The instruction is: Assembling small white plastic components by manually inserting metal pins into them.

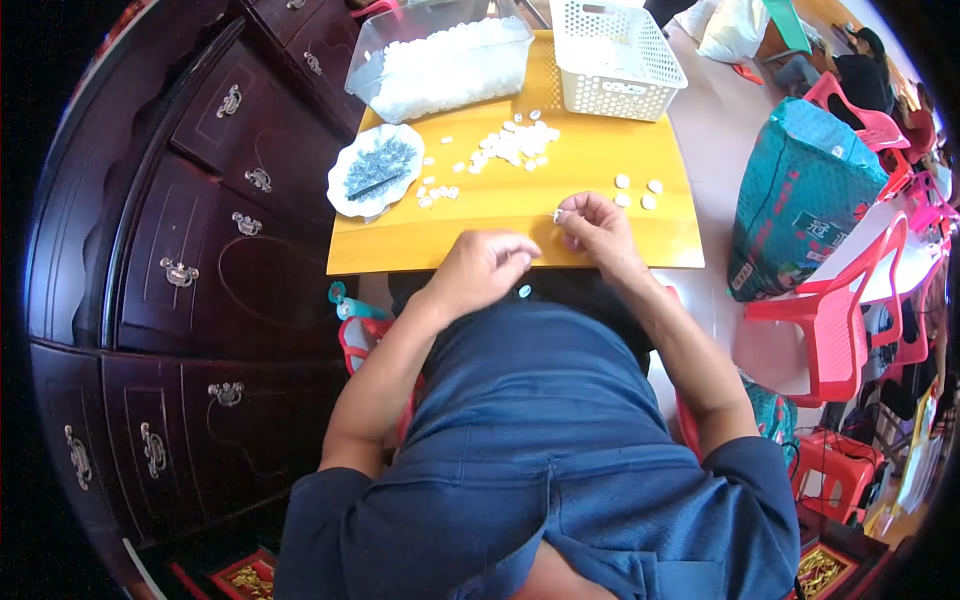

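Observation:
My right hand (600, 232) is over the table's near edge, thumb and fingertips pinching a small white piece (558, 214). Beside it on the left, my left hand (480, 268) is closed, its thumb and fingers drawn together and pointing at the right hand; whatever it may hold is too small to see. A loose heap of small white pieces (513, 146) lies at mid-table beyond both hands. Smaller white bits (440, 192) are gathered to its left, and several round white pieces (622, 182) sit apart on the right. One small pale piece (524, 291) shows below the table edge, near my lap.
On the yellow table (380, 245), a scalloped white plate (343, 190) holds small dark translucent parts and a dark stick. Behind stand a clear tub (360, 62) full of white pieces and a white perforated basket (615, 100). Dark drawers (230, 170) flank the left; a teal bag (790, 210) and red chair (845, 330), the right.

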The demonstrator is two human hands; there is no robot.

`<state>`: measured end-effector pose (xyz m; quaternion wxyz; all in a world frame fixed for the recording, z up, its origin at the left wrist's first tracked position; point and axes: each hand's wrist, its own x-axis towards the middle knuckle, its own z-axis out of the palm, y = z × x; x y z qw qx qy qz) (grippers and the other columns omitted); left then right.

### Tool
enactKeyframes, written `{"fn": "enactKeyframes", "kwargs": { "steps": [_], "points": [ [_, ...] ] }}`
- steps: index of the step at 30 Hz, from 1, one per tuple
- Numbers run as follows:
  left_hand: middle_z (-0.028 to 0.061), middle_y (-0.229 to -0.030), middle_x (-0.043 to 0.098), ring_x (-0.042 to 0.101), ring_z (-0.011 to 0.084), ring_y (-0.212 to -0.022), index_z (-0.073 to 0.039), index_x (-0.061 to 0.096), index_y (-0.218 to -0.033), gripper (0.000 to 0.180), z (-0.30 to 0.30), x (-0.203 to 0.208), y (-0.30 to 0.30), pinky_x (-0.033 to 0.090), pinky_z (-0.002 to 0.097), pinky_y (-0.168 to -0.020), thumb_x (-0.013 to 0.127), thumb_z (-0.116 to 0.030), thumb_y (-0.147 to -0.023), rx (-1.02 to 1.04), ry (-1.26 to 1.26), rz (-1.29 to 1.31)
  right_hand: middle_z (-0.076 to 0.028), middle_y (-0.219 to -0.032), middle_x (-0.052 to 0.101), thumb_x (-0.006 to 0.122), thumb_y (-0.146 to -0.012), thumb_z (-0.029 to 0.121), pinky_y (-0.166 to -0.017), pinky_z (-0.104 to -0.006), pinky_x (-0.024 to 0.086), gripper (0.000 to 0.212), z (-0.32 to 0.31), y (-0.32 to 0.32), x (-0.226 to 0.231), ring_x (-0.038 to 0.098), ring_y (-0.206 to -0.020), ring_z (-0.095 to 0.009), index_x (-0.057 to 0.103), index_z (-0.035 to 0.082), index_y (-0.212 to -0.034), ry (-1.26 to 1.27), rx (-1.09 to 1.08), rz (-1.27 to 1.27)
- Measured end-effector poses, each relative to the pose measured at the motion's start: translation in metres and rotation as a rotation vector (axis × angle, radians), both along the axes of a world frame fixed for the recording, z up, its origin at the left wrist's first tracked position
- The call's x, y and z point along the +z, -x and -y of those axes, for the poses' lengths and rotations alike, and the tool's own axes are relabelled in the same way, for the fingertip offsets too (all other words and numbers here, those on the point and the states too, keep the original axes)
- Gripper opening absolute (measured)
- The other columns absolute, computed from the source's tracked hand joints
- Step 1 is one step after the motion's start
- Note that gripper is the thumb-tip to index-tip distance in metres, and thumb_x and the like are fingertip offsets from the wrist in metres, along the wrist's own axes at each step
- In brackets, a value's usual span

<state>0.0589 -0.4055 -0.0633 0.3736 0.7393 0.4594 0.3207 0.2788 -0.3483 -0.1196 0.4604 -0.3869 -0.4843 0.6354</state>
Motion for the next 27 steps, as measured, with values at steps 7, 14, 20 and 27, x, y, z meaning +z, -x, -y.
{"fn": "enactKeyframes", "kwargs": {
  "steps": [7, 14, 20, 27],
  "points": [
    [0.0164, -0.096, 0.074, 0.071, 0.0362, -0.089, -0.005, 0.075, -0.103, 0.019, 0.024, -0.055, 0.006, 0.057, 0.0458, -0.081, 0.070, -0.015, -0.088, -0.042, -0.274, -0.461, 0.002, -0.081, 0.064, 0.071, -0.096, 0.012, -0.062, -0.0213, 0.048, 0.010, -0.002, -0.001, -0.005, 0.057, -0.067, -0.005, 0.066, 0.004, -0.100, -0.007, 0.014, 0.055],
    [0.0191, -0.087, 0.072, 0.070, 0.0391, -0.087, -0.005, 0.074, -0.095, 0.018, 0.007, -0.083, 0.003, 0.056, 0.0490, -0.080, 0.074, -0.018, -0.083, -0.092, -0.188, -0.453, 0.002, -0.080, 0.064, 0.070, -0.096, 0.011, -0.062, -0.0211, 0.047, 0.009, -0.002, 0.001, 0.001, 0.057, -0.067, -0.005, 0.066, 0.004, -0.100, -0.017, 0.007, 0.067],
    [0.0194, -0.090, 0.071, 0.070, 0.0392, -0.089, -0.005, 0.074, -0.096, 0.016, 0.008, -0.080, 0.008, 0.056, 0.0484, -0.081, 0.073, -0.014, -0.082, -0.164, -0.140, -0.430, 0.002, -0.080, 0.064, 0.070, -0.096, 0.011, -0.062, -0.0209, 0.047, 0.009, -0.002, 0.001, 0.001, 0.056, -0.067, -0.005, 0.066, 0.004, -0.100, -0.033, -0.006, 0.074],
    [0.0108, -0.083, 0.068, 0.066, 0.0200, -0.073, -0.003, 0.075, -0.102, 0.016, 0.026, -0.037, 0.011, 0.053, 0.0330, -0.068, 0.069, -0.004, -0.086, -0.009, -0.065, -0.149, 0.002, -0.080, 0.064, 0.071, -0.096, 0.011, -0.062, -0.0208, 0.046, 0.009, 0.006, 0.000, 0.008, 0.055, -0.067, -0.005, 0.066, 0.004, -0.100, -0.005, -0.002, 0.017]
  ]
}}
